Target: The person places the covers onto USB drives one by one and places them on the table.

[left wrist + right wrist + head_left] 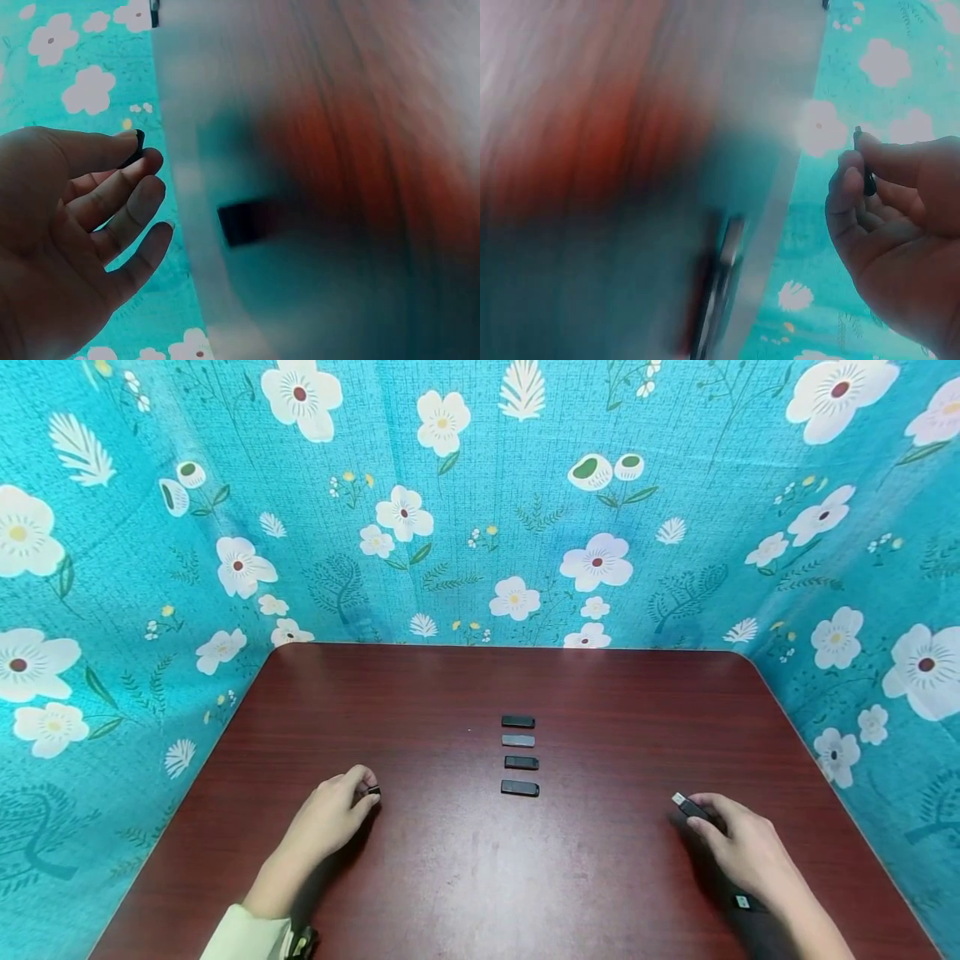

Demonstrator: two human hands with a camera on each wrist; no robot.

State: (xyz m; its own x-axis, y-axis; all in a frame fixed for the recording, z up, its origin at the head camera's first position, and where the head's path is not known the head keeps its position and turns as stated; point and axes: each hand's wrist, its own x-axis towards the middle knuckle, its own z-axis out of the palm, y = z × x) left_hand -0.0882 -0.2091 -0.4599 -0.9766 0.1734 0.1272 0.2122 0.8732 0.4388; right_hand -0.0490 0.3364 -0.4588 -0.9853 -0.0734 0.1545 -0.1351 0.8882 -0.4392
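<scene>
My left hand [330, 810] is over the left part of the table, pinching a small black cap [136, 150] between thumb and index finger. Its other fingers are loosely bent in the left wrist view. Over on the right, my right hand [742, 843] grips a black USB flash drive [690, 807] with thumb and fingers. The bare metal plug points away to the upper left. Between the hands, several USB sticks lie in a column, one grey [518, 741] and the others black, such as the nearest stick [520, 788].
Another USB stick with a bare plug [742, 902] lies beside my right forearm, partly in its shadow. A blurred dark block [241, 223] shows on the table in the left wrist view. The dark red table [600, 693] is bordered by a flowered turquoise cloth [465, 527].
</scene>
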